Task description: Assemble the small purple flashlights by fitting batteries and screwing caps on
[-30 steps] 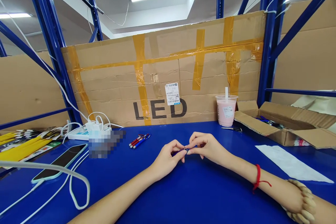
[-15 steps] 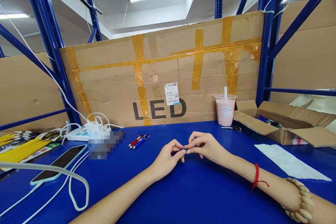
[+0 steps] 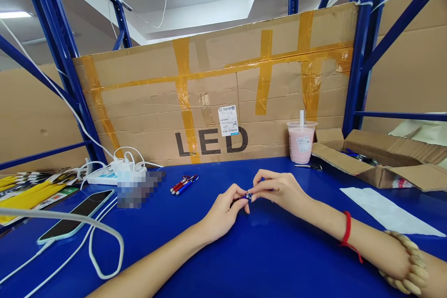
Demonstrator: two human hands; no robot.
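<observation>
Above the blue tabletop [image 3: 265, 260], my left hand [image 3: 225, 212] is closed in a pinch around a small blue pen-like piece [image 3: 247, 196] with a shiny silver end. Most of that piece is hidden by the fingers. My right hand [image 3: 281, 188] is also pinched, its fingertips at the silver end; what lies between them is too small to make out. Several small red and blue metal pens [image 3: 185, 185] lie together on the table, beyond my left hand.
At the right stand a pink drink cup [image 3: 301, 144] with a straw and an open cardboard box [image 3: 380, 174]. White paper [image 3: 387, 209] lies before the box. A phone [image 3: 77, 216], white cables [image 3: 104, 228] and a power strip [image 3: 103, 177] occupy the left side. Taped cardboard [image 3: 223, 88] forms the back wall.
My right fingertips have drawn slightly away to the right, so the silver end of the blue piece shows more. The camera view has shifted a little.
</observation>
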